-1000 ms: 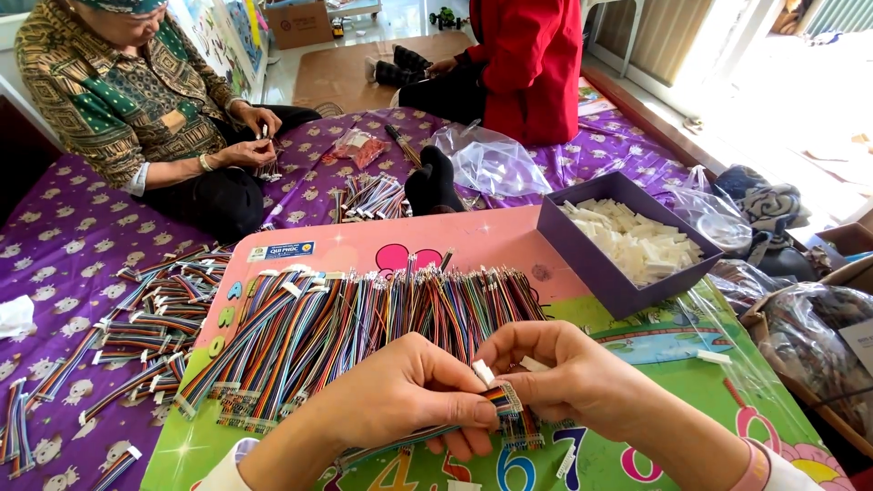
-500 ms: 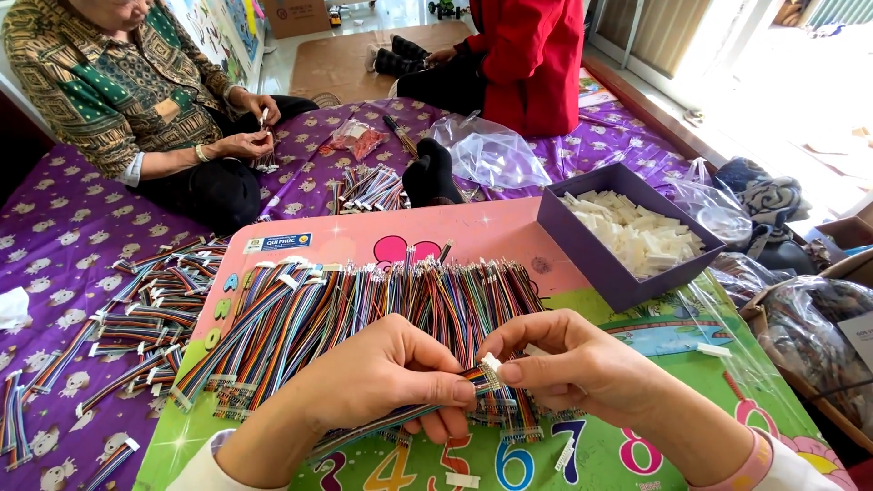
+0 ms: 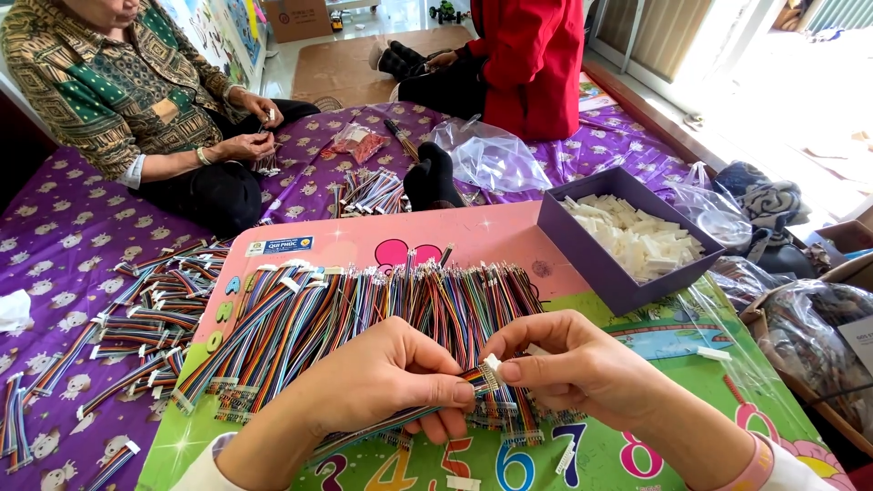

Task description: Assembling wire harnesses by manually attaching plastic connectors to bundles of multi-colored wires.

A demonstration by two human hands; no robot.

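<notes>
My left hand (image 3: 382,382) pinches the end of a flat multicoloured ribbon cable (image 3: 400,425) that trails down to the left under my wrist. My right hand (image 3: 573,364) holds a small white plastic connector (image 3: 492,366) against the cable's tip, thumb and forefinger touching my left fingertips. Just beyond both hands lies a wide spread of loose multicoloured cables (image 3: 364,309) on a low pink and green children's table (image 3: 509,236).
A purple box (image 3: 591,264) of white connectors stands at the table's right. More finished cables (image 3: 136,309) lie on the purple patterned mat to the left. One person in a patterned shirt (image 3: 118,91) and another in red (image 3: 527,64) sit beyond. Plastic bags (image 3: 800,318) crowd the right.
My hands have stayed together at the cable's tip, shifting slightly as the white connector sits against the cable end. The view tilted down a little.
</notes>
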